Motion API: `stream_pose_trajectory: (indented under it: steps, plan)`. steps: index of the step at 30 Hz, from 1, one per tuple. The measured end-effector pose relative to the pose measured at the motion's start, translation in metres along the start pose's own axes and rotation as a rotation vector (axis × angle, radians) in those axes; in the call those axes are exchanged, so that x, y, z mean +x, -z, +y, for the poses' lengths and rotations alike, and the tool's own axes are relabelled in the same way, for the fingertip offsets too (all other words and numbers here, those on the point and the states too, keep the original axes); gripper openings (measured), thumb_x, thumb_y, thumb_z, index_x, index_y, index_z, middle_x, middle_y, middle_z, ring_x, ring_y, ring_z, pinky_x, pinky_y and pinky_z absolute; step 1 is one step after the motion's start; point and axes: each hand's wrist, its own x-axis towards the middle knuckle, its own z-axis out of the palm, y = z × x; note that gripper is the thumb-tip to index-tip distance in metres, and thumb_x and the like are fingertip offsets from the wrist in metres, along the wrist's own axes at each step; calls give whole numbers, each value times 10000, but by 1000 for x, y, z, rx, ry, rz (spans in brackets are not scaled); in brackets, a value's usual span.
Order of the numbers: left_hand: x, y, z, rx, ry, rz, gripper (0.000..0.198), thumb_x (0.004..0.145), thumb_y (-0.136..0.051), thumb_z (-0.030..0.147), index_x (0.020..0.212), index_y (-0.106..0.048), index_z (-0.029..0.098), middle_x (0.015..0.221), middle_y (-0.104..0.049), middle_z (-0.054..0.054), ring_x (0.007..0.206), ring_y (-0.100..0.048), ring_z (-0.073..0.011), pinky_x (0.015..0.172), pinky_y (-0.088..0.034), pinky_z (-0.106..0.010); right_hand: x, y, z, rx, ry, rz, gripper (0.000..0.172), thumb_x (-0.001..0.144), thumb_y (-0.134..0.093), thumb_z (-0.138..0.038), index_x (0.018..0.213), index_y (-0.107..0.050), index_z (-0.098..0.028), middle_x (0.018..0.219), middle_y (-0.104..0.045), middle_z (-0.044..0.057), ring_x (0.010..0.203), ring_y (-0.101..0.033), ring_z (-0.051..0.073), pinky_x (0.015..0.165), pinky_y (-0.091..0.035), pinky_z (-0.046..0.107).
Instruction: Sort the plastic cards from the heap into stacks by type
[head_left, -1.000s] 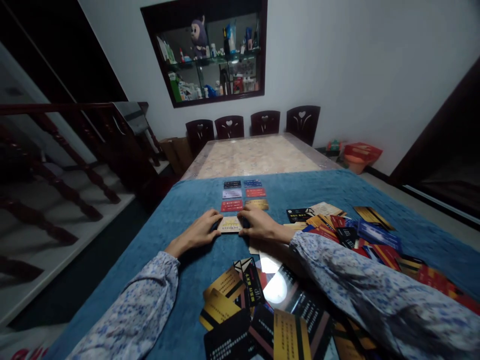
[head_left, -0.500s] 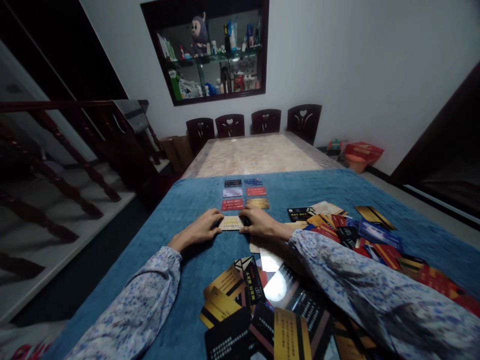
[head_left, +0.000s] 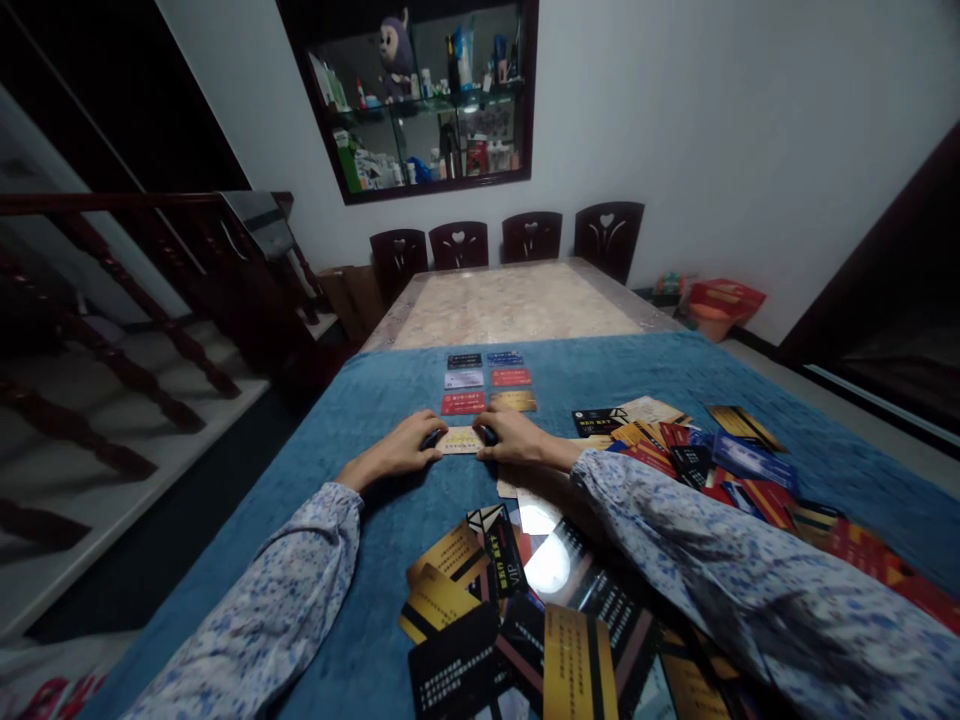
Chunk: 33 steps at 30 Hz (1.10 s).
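Note:
A cream-coloured card (head_left: pixel 460 440) lies on the blue cloth (head_left: pixel 300 470), just below two columns of cards. My left hand (head_left: pixel 399 444) grips its left end between thumb and fingers. At the opposite end, my right hand (head_left: pixel 514 438) has its fingers closed on the card's right edge. Directly above are a red card (head_left: pixel 463 403) and a gold card (head_left: pixel 514 401). Farther up, a silver card (head_left: pixel 463 379) sits beside another red card (head_left: pixel 511 377), and a black card (head_left: pixel 464 361) beside a blue card (head_left: pixel 505 358).
A loose pile of black and gold cards (head_left: pixel 457 655) lies close to me, partly under my right forearm. More mixed cards (head_left: pixel 694 465) are heaped to the right. Beyond the cloth is the bare stone tabletop (head_left: pixel 525 305), with chairs (head_left: pixel 532 238) behind it.
The view has tipped down slightly, so everything sits a little higher in the picture. Both hands stay at the cream card's ends, with no clear movement of the card on the cloth.

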Motion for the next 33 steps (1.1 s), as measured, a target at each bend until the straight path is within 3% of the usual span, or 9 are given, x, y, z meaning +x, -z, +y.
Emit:
stream_pose_trajectory:
  steps: [5,33]
  plan:
    - [-2,-2,0,-10,-24,13,272,801,-657,164,1071,-625,173,1125,-577,-81,1071,-557,-237,989,-432,-374,2,-2,3,11,3,5,490,679,-831,-315,1097,-657,-127,1040,-561,93,972,-536,237,851,-420,322]
    - [-2,-3,8,-25,27,56,235,771,-569,189,993,-644,182,1109,-562,-92,1070,-564,-258,1017,-442,-400,6,2,2,-1,12,-29,445,675,-833,-300,1065,-686,-143,1061,-579,100,978,-545,236,844,-433,312]
